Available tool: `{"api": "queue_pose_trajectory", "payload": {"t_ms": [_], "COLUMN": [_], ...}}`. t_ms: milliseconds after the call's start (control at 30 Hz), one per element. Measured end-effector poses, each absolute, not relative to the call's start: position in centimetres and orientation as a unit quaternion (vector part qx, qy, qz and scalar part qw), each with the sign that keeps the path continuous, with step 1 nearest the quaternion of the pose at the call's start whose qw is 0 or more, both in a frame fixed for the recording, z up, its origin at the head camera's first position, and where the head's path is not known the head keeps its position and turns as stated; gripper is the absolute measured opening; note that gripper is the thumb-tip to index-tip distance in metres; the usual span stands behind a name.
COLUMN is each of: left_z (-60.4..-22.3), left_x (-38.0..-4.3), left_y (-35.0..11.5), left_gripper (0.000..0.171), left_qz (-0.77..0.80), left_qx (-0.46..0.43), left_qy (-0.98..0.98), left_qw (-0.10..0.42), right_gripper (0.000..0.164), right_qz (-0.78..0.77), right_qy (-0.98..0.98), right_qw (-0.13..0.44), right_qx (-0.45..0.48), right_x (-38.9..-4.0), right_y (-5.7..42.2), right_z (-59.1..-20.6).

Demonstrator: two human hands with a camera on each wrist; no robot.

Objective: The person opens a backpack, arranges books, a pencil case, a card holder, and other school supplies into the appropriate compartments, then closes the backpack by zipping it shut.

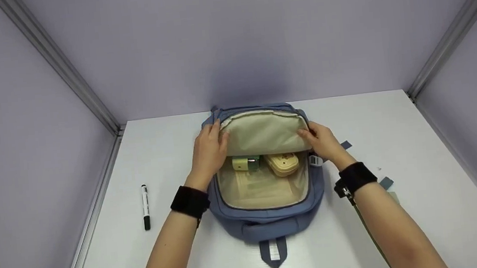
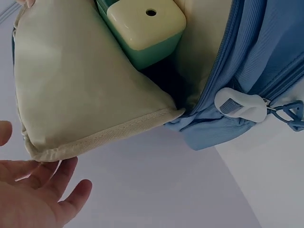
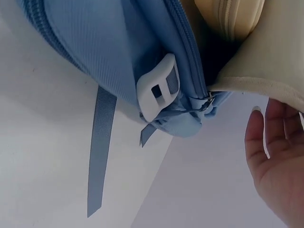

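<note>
A blue backpack point(image 1: 267, 218) lies on the table with its front panel folded back, showing a cream lining. My left hand point(image 1: 209, 149) holds the left edge of this flap point(image 1: 264, 134), its thumb over the lining. At the opposite edge, my right hand point(image 1: 323, 141) pinches the flap between thumb and fingers; in the right wrist view its fingers point(image 3: 275, 128) reach behind the fabric. Inside the bag sit a green box with a cream end and a small round hole point(image 2: 147, 28) and a yellow zippered case point(image 1: 283, 164), both partly hidden under the flap.
A black-and-white marker point(image 1: 145, 207) lies left of the bag. Blue straps point(image 3: 102, 152) and a white buckle point(image 3: 159, 90) hang at the bag's side. Small coloured pieces point(image 1: 386, 182) lie by the right forearm. Walls stand at the back and both sides.
</note>
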State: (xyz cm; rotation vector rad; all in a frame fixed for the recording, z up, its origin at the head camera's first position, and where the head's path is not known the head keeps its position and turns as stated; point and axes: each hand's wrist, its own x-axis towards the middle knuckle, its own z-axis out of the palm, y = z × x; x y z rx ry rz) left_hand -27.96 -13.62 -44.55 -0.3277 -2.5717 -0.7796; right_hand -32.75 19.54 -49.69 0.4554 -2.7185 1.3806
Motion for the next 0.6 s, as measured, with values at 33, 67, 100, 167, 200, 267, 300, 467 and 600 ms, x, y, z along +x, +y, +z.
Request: {"api": "queue_pose_trajectory", "payload": {"t_ms": [33,67,100,167,200,267,300,467,600], "left_z": [-44.6,-44.7,-44.7,-44.6,-44.6,-44.3,-44.3,-44.4,-45.0], "left_x": [-28.0,-28.0,-28.0,-27.9,-27.9,-27.6,-27.5,-27.0,-26.6], "left_y": [-13.8,-13.9,-14.0,-14.3,-14.4,-14.6,-14.7,-14.8,-14.5], "left_gripper": [0.043,0.039,0.039,0.043,0.046,0.050,0.049,0.029,0.054], "left_qz": [-0.302,-0.325,-0.346,-0.393,-0.421,-0.465,-0.478,-0.442,-0.359], "left_qx": [-0.117,-0.116,-0.117,-0.121,-0.124,-0.127,-0.135,-0.190,-0.242], "left_qy": [-0.920,-0.912,-0.903,-0.886,-0.876,-0.864,-0.860,-0.876,-0.897], "left_qw": [0.220,0.223,0.225,0.216,0.199,0.144,0.115,-0.027,-0.092], "right_gripper": [0.028,0.027,0.025,0.021,0.018,0.013,0.012,0.029,0.045], "right_qz": [0.455,0.463,0.471,0.490,0.496,0.509,0.514,0.500,0.462], "right_qy": [-0.876,-0.870,-0.864,-0.849,-0.842,-0.828,-0.821,-0.812,-0.814], "right_qw": [0.021,0.010,0.000,-0.027,-0.046,-0.086,-0.105,-0.179,-0.220], "right_qx": [0.159,0.169,0.179,0.197,0.206,0.220,0.224,0.242,0.274], "right_x": [-32.7,-32.7,-32.6,-32.6,-32.4,-31.7,-31.7,-31.8,-32.0], "right_y": [19.9,20.2,20.6,21.3,21.6,21.9,22.1,22.8,23.0], "right_z": [-49.7,-49.6,-49.6,-49.5,-49.1,-48.1,-48.1,-48.6,-49.0]}}
